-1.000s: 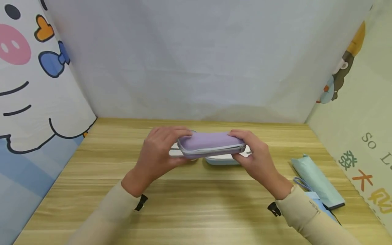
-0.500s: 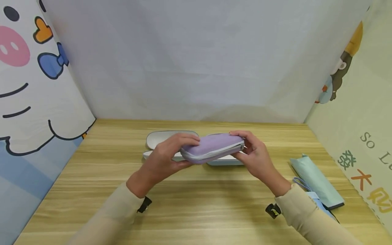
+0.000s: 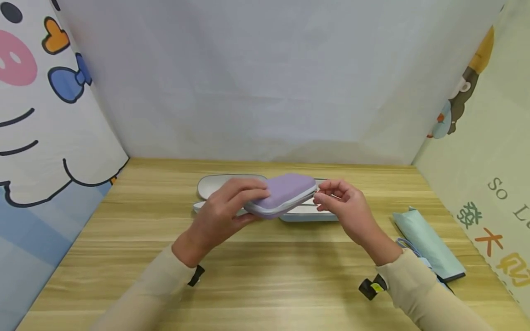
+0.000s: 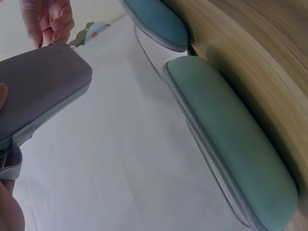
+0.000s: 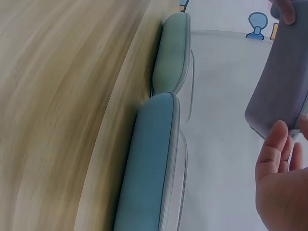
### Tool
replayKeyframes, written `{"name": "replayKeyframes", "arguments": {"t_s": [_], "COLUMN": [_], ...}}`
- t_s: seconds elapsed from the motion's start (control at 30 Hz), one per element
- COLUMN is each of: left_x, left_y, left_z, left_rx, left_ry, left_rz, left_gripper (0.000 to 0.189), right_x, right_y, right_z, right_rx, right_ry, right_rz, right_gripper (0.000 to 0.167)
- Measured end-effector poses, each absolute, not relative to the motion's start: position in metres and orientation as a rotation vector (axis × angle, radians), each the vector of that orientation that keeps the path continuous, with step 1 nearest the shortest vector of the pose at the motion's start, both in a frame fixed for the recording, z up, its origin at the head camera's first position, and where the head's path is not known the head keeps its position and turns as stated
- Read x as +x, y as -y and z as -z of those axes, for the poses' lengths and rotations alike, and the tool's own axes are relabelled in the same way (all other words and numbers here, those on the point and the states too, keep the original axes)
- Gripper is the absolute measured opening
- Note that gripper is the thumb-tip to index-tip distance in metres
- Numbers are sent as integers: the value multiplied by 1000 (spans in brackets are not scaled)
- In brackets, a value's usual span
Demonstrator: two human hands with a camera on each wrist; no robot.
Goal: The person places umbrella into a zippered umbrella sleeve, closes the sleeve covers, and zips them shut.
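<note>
My left hand (image 3: 221, 214) grips a purple zippered pencil case (image 3: 287, 191) by its left end, thumb below and fingers on top. It is held tilted above the table, its pale zip band along the near side. At its right end my right hand (image 3: 348, 207) has thumb and index finger together at the zipper pull, the other fingers curled. Behind the held case, two similar cases lie unzipped with pale insides showing: a green case (image 4: 231, 139) on the left and a blue case (image 5: 147, 163) on the right. The purple case partly covers both in the head view.
A folded mint-green umbrella (image 3: 430, 243) lies on the wooden table (image 3: 269, 285) at the right. Beside it, a light blue item with a cord loop (image 3: 407, 243) is partly hidden by my right sleeve. A pale cloth backdrop (image 3: 269, 82) stands behind the table.
My right hand has moved from gripping the purple case's right end to its zipper pull. The case has turned, its right end swinging away, while the left hand keeps its grip.
</note>
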State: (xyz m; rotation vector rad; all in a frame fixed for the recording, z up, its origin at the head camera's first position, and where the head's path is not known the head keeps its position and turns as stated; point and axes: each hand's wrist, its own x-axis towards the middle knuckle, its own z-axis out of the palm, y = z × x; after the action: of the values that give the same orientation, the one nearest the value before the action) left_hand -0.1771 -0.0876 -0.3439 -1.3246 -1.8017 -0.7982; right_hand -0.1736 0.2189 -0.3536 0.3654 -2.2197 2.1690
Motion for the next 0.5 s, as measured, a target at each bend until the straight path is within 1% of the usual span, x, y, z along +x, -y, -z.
{"name": "replayKeyframes", "arguments": {"t_s": [0.13,0.2,0.33,0.5], "left_x": [-177,-176,-176,-176], "left_y": [85,85,85,85], "left_z": [344,344,344,344], "left_rx": [-1337,-1337,-1334,-1323], "left_ry": [1792,1792,1791,1783], "left_rz": [781,768,751,731], "left_gripper": [62,63,63,65], "right_x": [-173,-172,-171,-172], "right_y": [-217,-216,-216,-217], "right_z": [353,353,352,352], "right_rx": [302,270,226,254], "right_ry": [2185,2178,2182,2088], "right_rz": [-2254,-2305,-2355,-2378], "right_gripper": [9,6,6,12]}}
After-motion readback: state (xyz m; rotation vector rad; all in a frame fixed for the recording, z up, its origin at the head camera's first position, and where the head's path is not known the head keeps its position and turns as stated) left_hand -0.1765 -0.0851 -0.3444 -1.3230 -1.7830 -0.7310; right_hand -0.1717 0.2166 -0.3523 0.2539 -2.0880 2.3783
